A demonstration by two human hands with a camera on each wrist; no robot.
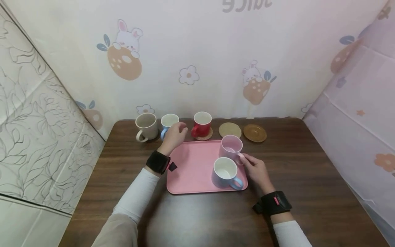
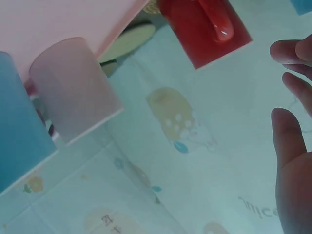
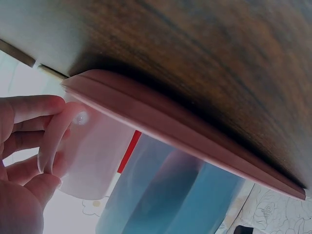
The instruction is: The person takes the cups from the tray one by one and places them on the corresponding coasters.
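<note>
A pink tray (image 1: 191, 171) lies on the dark brown wood-grain bench (image 1: 308, 192), bearing a pale pink mug (image 1: 230, 147) and a blue mug (image 1: 225, 173) with a white inside. Behind stand a beige mug (image 1: 146, 126), a light blue mug (image 1: 168, 122), a red mug (image 1: 202, 124), a tan coaster (image 1: 229, 130) and a brown saucer (image 1: 254, 133). The cream backdrop (image 1: 197, 51) carries rabbits, orange strawberries and flowers.

- Looks like a makeshift home-style recording booth: dark wood-grain table (image 1: 308, 178) fenced on three sides.
- Behind the table, cream cloth backdrop printed with rabbits and flowers (image 1: 197, 58).
- Left of the table, pale panel with line-drawn flowers (image 1: 34, 130).
</note>
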